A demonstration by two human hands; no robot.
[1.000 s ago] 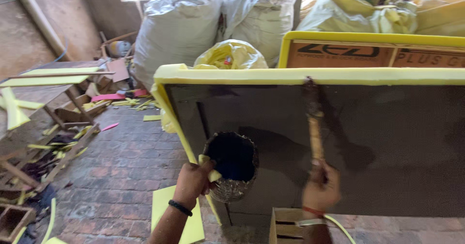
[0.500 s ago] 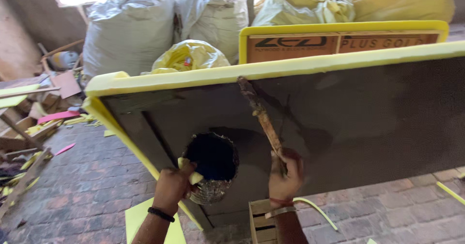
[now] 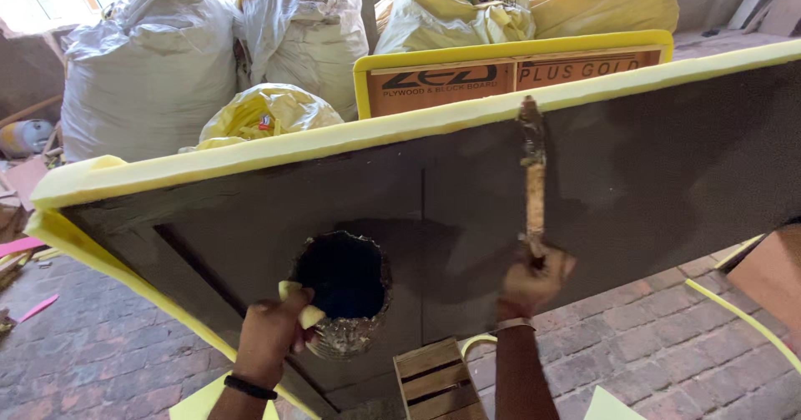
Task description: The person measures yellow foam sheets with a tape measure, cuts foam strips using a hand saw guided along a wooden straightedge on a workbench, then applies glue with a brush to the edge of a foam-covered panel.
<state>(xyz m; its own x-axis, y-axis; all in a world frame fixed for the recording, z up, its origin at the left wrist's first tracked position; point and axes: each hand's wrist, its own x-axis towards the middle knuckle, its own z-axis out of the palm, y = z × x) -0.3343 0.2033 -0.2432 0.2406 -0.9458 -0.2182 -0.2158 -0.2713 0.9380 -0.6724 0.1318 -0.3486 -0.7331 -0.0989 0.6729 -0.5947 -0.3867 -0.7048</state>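
Two hands busy here: the left hand grips a crusty can with a yellow scrap pinched at its rim, low against the dark board. The right hand is clenched on a brush, long axis straight up, bristles at the yellow foam edge, just right of the can

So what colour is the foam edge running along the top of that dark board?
Yellow. The foam edge lines the dark board, clearest in the head view.
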